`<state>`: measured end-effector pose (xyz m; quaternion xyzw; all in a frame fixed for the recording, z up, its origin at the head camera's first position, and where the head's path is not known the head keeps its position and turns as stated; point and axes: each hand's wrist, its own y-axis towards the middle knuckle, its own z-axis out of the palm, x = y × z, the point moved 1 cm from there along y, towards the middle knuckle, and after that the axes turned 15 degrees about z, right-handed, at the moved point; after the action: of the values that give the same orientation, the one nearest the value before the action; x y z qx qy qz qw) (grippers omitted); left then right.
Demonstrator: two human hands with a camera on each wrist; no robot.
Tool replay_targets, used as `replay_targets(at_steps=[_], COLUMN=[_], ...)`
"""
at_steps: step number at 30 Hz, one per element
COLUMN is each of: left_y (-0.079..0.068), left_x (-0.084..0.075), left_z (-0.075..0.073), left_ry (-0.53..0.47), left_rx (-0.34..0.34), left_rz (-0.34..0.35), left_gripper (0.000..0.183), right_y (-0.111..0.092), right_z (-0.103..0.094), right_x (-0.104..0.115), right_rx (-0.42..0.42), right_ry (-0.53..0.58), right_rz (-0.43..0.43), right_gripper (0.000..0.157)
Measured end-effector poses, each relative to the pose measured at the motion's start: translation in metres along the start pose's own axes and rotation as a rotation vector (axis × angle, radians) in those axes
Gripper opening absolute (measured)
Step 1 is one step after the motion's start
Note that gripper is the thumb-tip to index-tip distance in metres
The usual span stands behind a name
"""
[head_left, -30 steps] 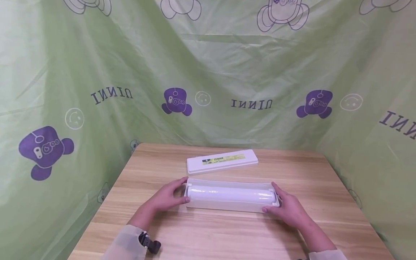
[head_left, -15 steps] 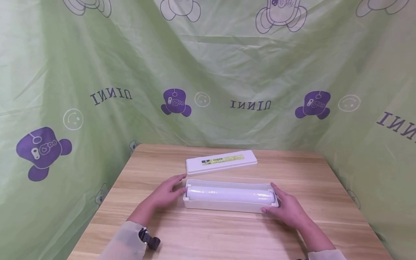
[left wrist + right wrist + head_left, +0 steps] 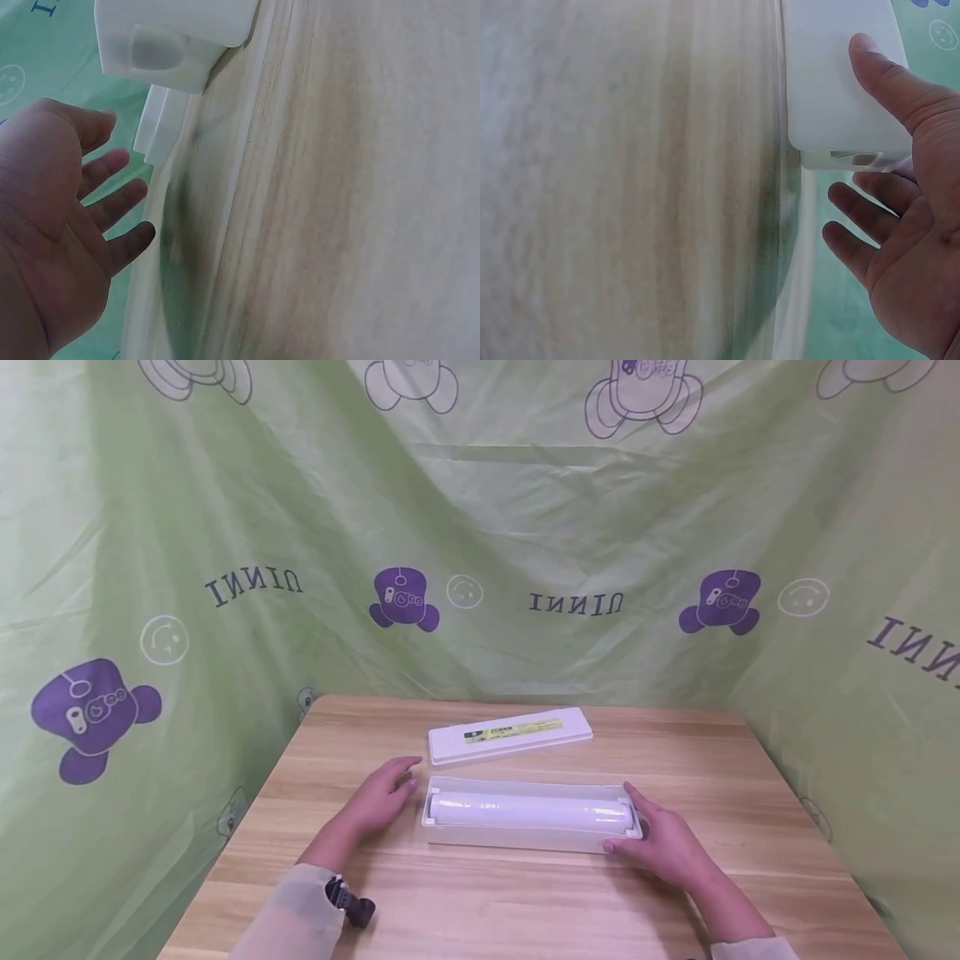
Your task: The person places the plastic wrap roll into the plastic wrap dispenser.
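Observation:
A long white cling film box (image 3: pixel 517 837) lies on the table with its top uncovered. Inside it is a shiny roll of cling film (image 3: pixel 532 810). My right hand (image 3: pixel 667 845) grips the box's right end, thumb on the front wall and index finger at the far corner. The right wrist view has that thumb (image 3: pixel 885 75) flat against the white wall. Off the left end, my left hand (image 3: pixel 382 797) hovers with relaxed fingers and holds nothing; a gap separates it from the box's end wall (image 3: pixel 161 56) in the left wrist view. Behind the box lies its white lid (image 3: pixel 450 742) with a yellow-green label.
The wooden table (image 3: pixel 480 910) has rounded far corners. A green printed curtain (image 3: pixel 480 510) hangs around its back and sides. A dark strap with a small black device (image 3: pixel 352 903) sits on the left wrist, over the sleeve (image 3: pixel 292 914).
My left hand has let go of the box's left end and drawn away to the left. The right hand keeps its grip. Box and lid stay about where they were.

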<state>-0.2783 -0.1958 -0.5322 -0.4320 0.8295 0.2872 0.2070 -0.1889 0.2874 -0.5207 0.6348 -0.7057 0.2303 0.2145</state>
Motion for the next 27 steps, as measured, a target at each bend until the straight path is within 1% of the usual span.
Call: replay_targets(at_steps=[5, 9, 13, 19, 27], left_y=[0.001, 0.003, 0.006, 0.012, 0.022], left_x=[0.008, 0.011, 0.012, 0.015, 0.013], left_z=[0.002, 0.002, 0.001, 0.003, 0.004], left_ry=[0.008, 0.007, -0.001, -0.009, -0.025], left_rx=[-0.016, -0.035, -0.040, -0.036, -0.046], left_rz=[-0.035, -0.033, -0.042, -0.028, -0.011], left_gripper=[0.049, 0.049, 0.050, 0.054, 0.058], right_y=[-0.001, -0.001, -0.001, -0.001, -0.001], right_z=[0.001, 0.001, 0.001, 0.000, 0.000], right_x=[0.000, 0.001, 0.002, 0.001, 0.000], right_rx=[0.002, -0.001, -0.006, -0.010, -0.011], right_ry=[0.002, 0.000, -0.001, -0.008, -0.020], right_rz=[-0.006, -0.010, -0.016, -0.020, -0.020], right_gripper=[0.115, 0.115, 0.115, 0.115, 0.115])
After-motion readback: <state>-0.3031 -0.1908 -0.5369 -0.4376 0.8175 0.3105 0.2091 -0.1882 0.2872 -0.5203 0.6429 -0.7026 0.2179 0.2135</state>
